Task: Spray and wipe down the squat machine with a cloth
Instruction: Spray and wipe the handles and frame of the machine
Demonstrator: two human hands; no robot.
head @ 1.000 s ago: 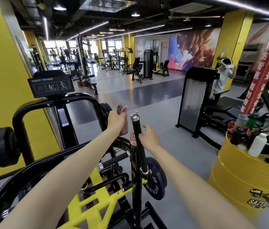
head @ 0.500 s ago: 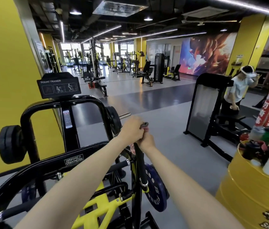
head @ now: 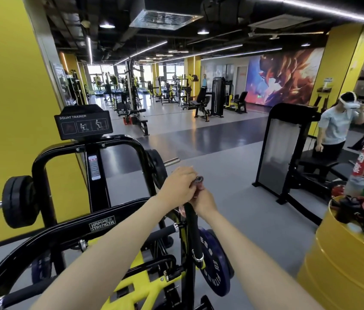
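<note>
Currently, your left hand (head: 179, 186) curls over a patterned cloth (head: 198, 180) atop the black handle (head: 191, 227) of the squat machine (head: 102, 223); your right hand (head: 204, 201) wraps that handle just beneath.

A smooth grey gym floor (head: 232, 175), crossed by a darker glossy strip (head: 198, 137), carries everything here. A black-and-yellow steel squat machine (head: 100, 224) stands on it in the foreground. To the right is a black weight machine with a frosted panel (head: 279, 153), with a person in a pale shirt (head: 335, 128) beside it. A yellow metal drum (head: 337, 265) seems to stand on the floor too, its foot cut off by the frame. More black exercise machines (head: 216, 97) stand well beyond.
</note>
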